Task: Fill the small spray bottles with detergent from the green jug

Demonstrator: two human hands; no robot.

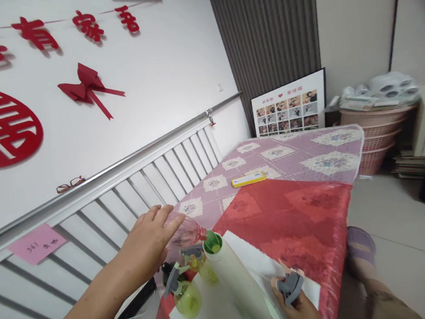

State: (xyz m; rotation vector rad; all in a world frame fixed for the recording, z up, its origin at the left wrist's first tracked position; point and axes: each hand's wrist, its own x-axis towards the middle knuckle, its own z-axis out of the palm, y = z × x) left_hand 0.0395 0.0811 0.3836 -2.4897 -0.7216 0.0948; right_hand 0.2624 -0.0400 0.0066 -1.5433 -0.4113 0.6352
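Note:
A clear pink bottle [187, 231] lies tilted under my left hand [154, 236], whose fingers reach over its body. The bottle's neck meets the open mouth of a tall pale green container [232, 272] with a darker green inside. My right hand [297, 303] is closed on a grey spray trigger head [290, 287], beside the lower part of the container. Below my left hand stands a yellow-green spray bottle [187, 300] with a grey trigger. Other small spray bottles, one of them yellow-orange [193, 260], are partly hidden behind it.
White paper [248, 250] and a red sheet [295, 212] cover part of the purple patterned tablecloth [231, 164]. A yellow-and-white box [248, 179] lies farther back. White railings [151, 184] run along the left. Stacked pink baskets [376, 135] stand behind the table at right.

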